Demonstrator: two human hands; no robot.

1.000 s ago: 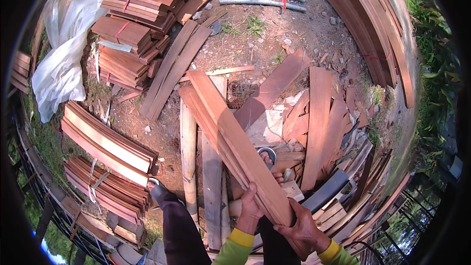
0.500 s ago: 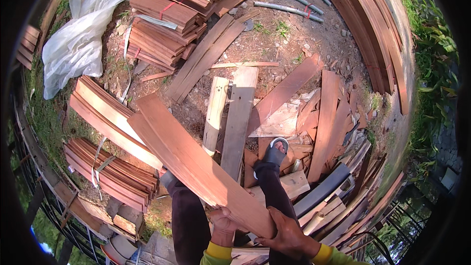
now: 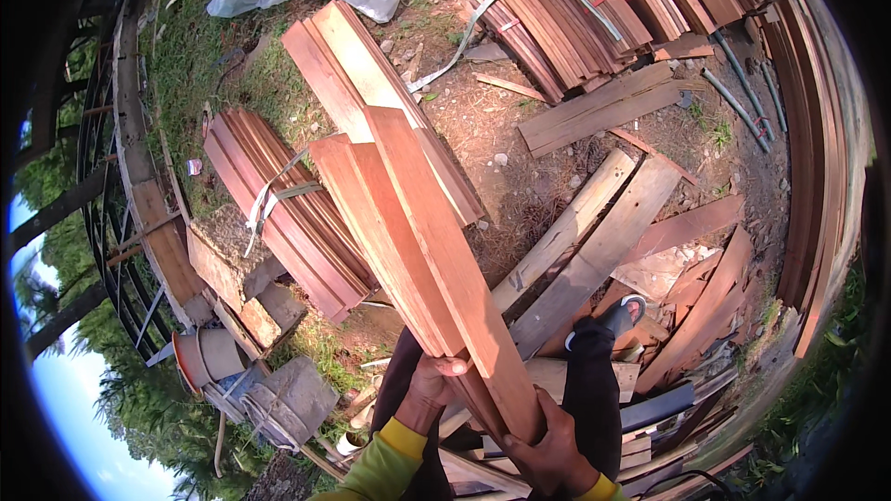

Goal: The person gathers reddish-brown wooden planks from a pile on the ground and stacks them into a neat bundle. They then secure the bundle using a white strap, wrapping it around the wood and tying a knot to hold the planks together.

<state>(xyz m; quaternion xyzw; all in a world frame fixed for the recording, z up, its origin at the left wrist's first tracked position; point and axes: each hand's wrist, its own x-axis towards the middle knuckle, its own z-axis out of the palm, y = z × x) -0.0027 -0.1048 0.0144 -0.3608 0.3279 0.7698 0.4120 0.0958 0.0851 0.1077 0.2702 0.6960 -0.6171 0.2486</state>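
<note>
free: bare dirt patch ahead | blocked: strapped plank bundle left, loose boards right, probably

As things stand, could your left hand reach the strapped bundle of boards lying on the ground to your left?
Probably not: the left hand and the right hand both grip the held planks, and the strapped bundle lies well beyond them on the ground.

Sunlit dirt yard, grass (left), metal fence
</note>
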